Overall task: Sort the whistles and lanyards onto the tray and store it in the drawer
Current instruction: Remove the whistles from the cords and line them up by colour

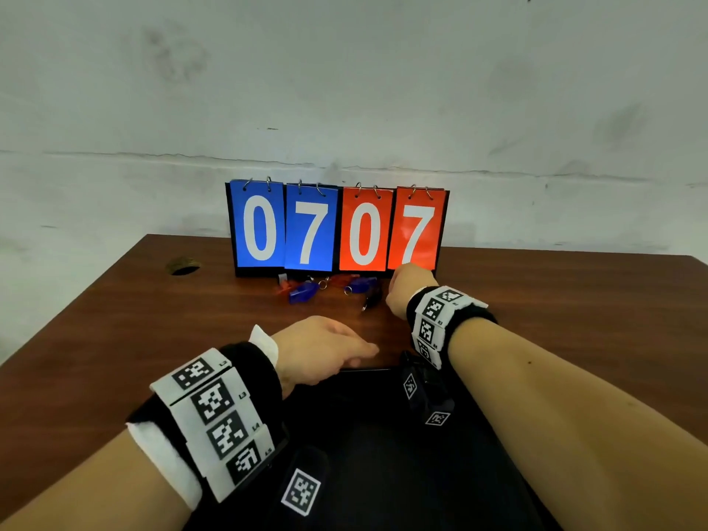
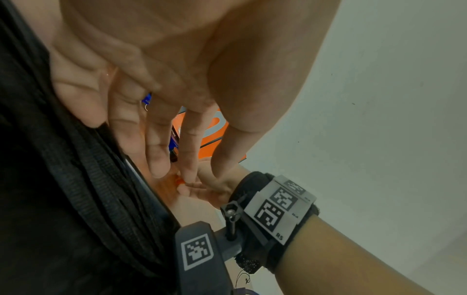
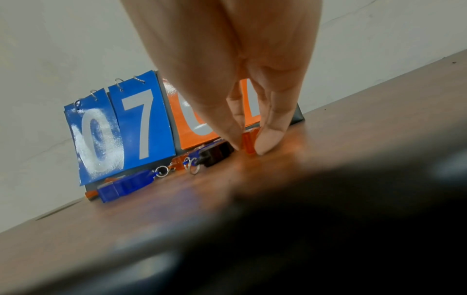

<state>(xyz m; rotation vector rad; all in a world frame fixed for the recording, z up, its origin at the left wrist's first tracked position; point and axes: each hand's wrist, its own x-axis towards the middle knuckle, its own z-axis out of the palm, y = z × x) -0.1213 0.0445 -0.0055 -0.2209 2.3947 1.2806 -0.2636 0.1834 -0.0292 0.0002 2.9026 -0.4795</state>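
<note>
1. Brown bench (image 1: 115, 320), white wall; blue whistles (image 1: 302, 293) lie at its far edge.
2. Black tray (image 1: 383, 454) at the near edge holds lanyards (image 2: 88, 189).
3. Right hand (image 1: 410, 289) pinches an orange whistle (image 3: 248, 142); left hand (image 1: 322, 346) relaxed.

Scuffed white wall (image 1: 344, 90), brown wooden table (image 1: 115, 320)
</note>
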